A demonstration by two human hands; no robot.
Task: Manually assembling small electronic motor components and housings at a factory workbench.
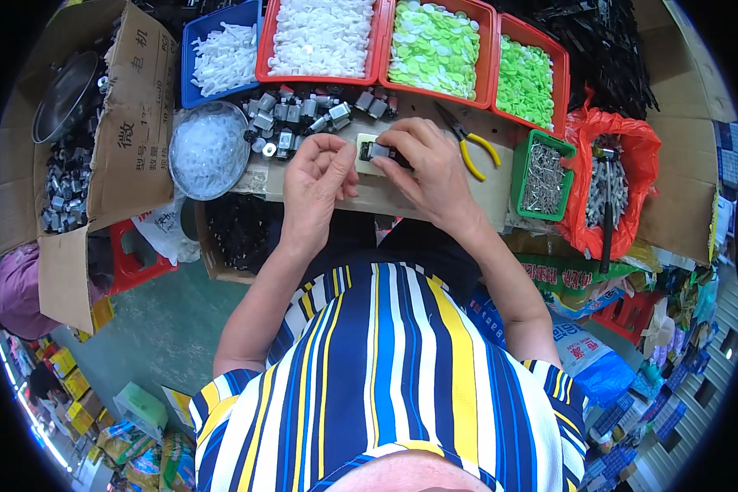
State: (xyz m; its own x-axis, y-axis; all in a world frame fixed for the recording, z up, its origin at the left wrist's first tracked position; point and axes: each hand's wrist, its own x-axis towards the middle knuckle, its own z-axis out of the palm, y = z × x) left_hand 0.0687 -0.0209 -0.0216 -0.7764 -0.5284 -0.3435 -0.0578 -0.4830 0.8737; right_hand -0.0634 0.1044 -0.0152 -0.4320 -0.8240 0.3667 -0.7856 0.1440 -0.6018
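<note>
My right hand grips a small motor, silver and black, between thumb and fingertips. It is held against a pale cream block at the front of the workbench. Just left of the block is my left hand, thumb pressed to the curled fingers. Anything pinched there is too small or hidden to make out. Several more small motors lie in a loose heap beyond my left hand. Yellow-handled pliers rest on the bench to the right of my right hand.
Along the back stand a blue bin and red bins of white and green plastic parts. A bowl of clear pieces is at left, beside a carton of motors. At right are a green tray of metal pins and a red bag.
</note>
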